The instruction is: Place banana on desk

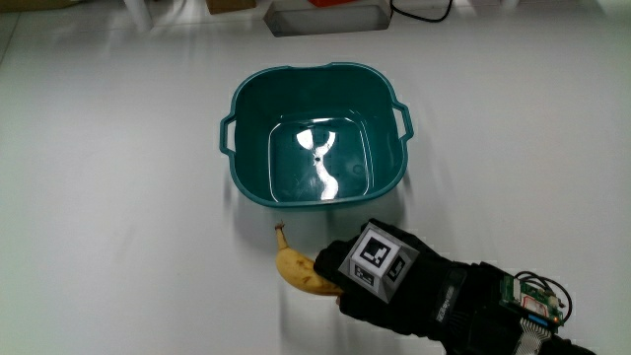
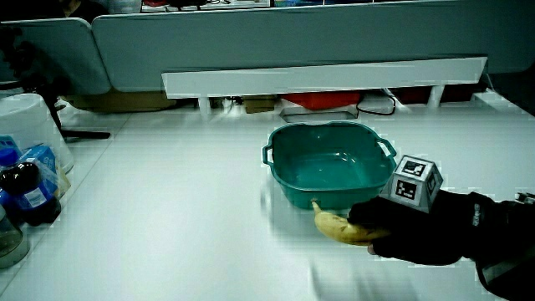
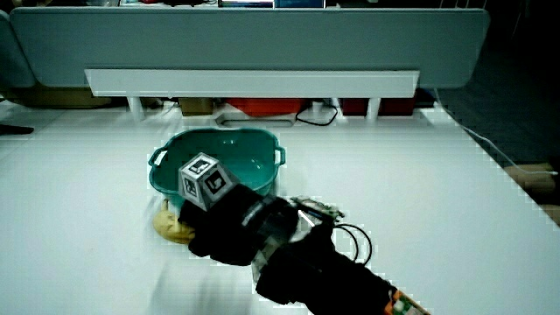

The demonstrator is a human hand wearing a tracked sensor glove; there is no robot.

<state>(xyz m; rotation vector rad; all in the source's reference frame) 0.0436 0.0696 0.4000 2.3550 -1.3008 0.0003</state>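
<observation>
Item: curved yellow banana (image 1: 299,270), lying on the white desk (image 1: 118,197) just beside the empty teal plastic two-handled basin (image 1: 317,133), at its 6 o'clock, nearer the person. Black-gloved hand (image 1: 394,281), at the banana's 4 o'clock, fingers closed around its end.

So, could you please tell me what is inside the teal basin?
The basin holds nothing visible; its floor shows only light glare. The banana lies outside it on the table, partly covered by the hand.

Yellow banana (image 1: 299,271) flat on desk (image 1: 118,197)
</observation>
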